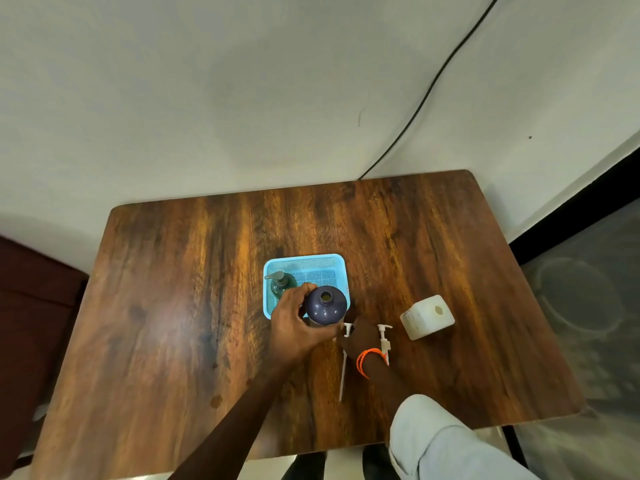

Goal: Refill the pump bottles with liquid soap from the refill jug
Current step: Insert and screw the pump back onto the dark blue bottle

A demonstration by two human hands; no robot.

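Note:
A dark blue bottle [325,304] with its neck uncapped stands at the front edge of a light blue basket [304,263]; my left hand [294,323] grips its side. My right hand [360,337], with an orange band at the wrist, rests on the table over a white pump head [347,330] whose long tube [343,375] runs toward me. A second white pump [385,337] lies just right of that hand. A green pump bottle [282,284] with its pump fitted stands in the basket's left side. The white refill jug [427,317], cap off, sits to the right.
The wooden table [173,306] stands against a white wall, with a black cable [433,88] running down behind it. A dark red seat [31,323] is on the left and grey floor on the right. My light trouser leg [450,445] overlaps the near table edge.

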